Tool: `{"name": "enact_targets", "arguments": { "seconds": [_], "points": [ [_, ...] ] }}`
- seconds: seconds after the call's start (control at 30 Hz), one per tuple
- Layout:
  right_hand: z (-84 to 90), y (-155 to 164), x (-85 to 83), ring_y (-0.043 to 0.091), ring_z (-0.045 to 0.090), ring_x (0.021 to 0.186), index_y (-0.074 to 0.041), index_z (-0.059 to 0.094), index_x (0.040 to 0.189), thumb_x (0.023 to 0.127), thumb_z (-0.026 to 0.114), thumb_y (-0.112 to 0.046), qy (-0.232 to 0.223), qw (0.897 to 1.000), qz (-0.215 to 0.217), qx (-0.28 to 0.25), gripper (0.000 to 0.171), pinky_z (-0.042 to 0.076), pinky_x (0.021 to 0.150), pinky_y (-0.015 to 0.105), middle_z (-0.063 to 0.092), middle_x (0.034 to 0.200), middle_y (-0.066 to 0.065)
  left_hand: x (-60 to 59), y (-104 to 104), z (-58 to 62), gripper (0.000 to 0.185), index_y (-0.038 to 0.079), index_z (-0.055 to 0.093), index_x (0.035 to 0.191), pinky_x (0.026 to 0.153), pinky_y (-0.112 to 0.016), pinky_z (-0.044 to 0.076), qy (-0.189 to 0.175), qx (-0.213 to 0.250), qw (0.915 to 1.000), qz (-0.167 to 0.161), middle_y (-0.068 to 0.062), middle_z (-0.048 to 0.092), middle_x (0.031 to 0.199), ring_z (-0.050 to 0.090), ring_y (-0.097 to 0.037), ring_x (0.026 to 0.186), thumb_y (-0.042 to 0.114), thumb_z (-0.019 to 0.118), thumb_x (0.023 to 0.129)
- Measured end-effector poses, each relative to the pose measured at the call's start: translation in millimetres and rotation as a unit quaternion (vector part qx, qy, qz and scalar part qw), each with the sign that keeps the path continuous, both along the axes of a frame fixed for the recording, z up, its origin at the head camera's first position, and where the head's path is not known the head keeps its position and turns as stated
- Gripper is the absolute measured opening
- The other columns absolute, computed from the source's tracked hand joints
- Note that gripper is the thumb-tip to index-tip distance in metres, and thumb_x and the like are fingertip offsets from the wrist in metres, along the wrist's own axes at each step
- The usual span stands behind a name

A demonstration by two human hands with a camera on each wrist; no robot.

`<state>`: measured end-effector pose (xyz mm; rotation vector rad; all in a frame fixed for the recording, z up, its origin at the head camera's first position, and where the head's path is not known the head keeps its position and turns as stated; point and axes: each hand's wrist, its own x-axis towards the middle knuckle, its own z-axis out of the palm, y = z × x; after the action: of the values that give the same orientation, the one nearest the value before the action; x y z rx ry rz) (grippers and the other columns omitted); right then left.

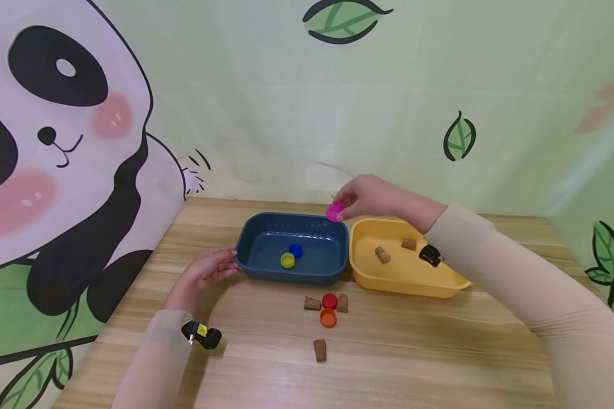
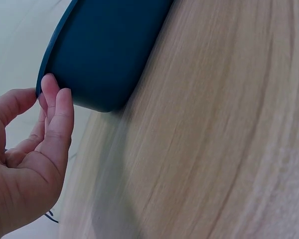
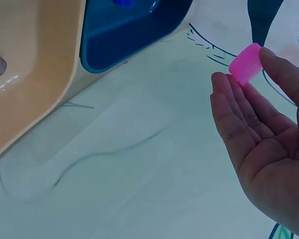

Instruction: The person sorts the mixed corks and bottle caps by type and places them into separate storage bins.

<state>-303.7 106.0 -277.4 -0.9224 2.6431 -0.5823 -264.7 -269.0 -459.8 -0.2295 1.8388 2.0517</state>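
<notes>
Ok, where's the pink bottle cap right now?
In the head view the pink cap is pinched in the right hand, above the far right corner of the blue tray, next to the yellow tray.

Five bottle caps (image 1: 329,301), five corks (image 1: 312,303), two tubs (image 1: 266,267) and two hands (image 1: 204,272) are visible.

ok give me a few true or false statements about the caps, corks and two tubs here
1. The right hand pinches a pink plastic bottle cap. True.
2. The dark blue plastic tub holds two corks. False: it holds a blue cap and a yellow-green cap.
3. The left hand touches the blue tub's end. True.
4. The yellow plastic tub holds a red cap. False: two brown corks lie in it; the red cap is on the wooden table.
</notes>
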Motion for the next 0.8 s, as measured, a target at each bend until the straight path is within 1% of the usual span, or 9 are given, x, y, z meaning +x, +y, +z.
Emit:
{"name": "enact_targets", "arguments": {
  "seconds": [0.1, 0.23, 0.37, 0.5, 0.63, 0.8],
  "points": [
    [3.7, -7.7, -7.5, 0.027, 0.07, 0.103, 0.0, 0.071, 0.123, 0.094, 0.073, -0.018, -0.003, 1.0, 0.0, 0.005, 0.034, 0.058, 0.098, 0.04, 0.077, 0.111, 0.016, 0.5, -0.5, 0.2, 0.052, -0.015, 0.031, 0.15, 0.076, -0.018, 0.063, -0.002, 0.001, 1.0, 0.001, 0.006, 0.073, 0.081, 0.071, -0.003, 0.075, 0.009, 0.048, 0.107],
    [5.7, -17.8, -17.1, 0.027, 0.068, 0.103, 0.001, 0.07, 0.125, 0.094, 0.072, -0.018, -0.008, 1.0, -0.004, 0.013, 0.036, 0.058, 0.097, 0.039, 0.076, 0.112, 0.017, 0.8, -1.0, 1.2, 0.052, -0.015, 0.032, 0.15, 0.076, -0.019, 0.063, -0.003, 0.0, 1.0, 0.002, 0.006, 0.073, 0.081, 0.072, -0.004, 0.075, 0.009, 0.049, 0.107],
    [4.8, -27.1, -27.0, 0.028, 0.068, 0.106, 0.001, 0.069, 0.127, 0.095, 0.072, -0.019, -0.018, 1.0, -0.014, 0.019, 0.038, 0.058, 0.099, 0.038, 0.075, 0.117, 0.018, -0.8, -0.3, 2.2, 0.053, -0.015, 0.03, 0.151, 0.076, -0.018, 0.063, -0.003, -0.001, 1.0, -0.001, 0.006, 0.074, 0.081, 0.071, -0.003, 0.075, 0.009, 0.048, 0.107],
    [-1.8, -34.3, -37.2, 0.028, 0.068, 0.109, 0.001, 0.067, 0.13, 0.096, 0.071, -0.02, -0.033, 0.999, -0.027, 0.019, 0.039, 0.059, 0.1, 0.039, 0.074, 0.122, 0.018, -2.8, 0.7, 2.9, 0.053, -0.015, 0.03, 0.15, 0.076, -0.019, 0.063, -0.001, 0.003, 1.0, -0.005, 0.006, 0.074, 0.081, 0.072, -0.003, 0.074, 0.008, 0.049, 0.107],
    [-9.6, -41.9, -44.5, 0.026, 0.066, 0.104, 0.0, 0.068, 0.129, 0.096, 0.071, -0.021, -0.034, 0.999, -0.033, 0.019, 0.039, 0.059, 0.096, 0.036, 0.074, 0.121, 0.017, -4.3, 0.0, 1.5, 0.051, -0.015, 0.032, 0.149, 0.076, -0.018, 0.063, 0.005, 0.003, 1.0, -0.008, 0.006, 0.074, 0.082, 0.072, -0.004, 0.075, 0.008, 0.049, 0.107],
    [-18.5, -53.5, -51.4, 0.025, 0.065, 0.102, -0.003, 0.069, 0.129, 0.096, 0.071, -0.026, -0.05, 0.997, -0.043, 0.029, 0.04, 0.059, 0.095, 0.035, 0.073, 0.121, 0.015, -2.6, -1.8, -2.5, 0.042, -0.011, 0.039, 0.144, 0.077, -0.018, 0.063, 0.001, 0.001, 1.0, -0.007, 0.007, 0.073, 0.082, 0.071, -0.003, 0.076, 0.008, 0.048, 0.107]
  ]
}}
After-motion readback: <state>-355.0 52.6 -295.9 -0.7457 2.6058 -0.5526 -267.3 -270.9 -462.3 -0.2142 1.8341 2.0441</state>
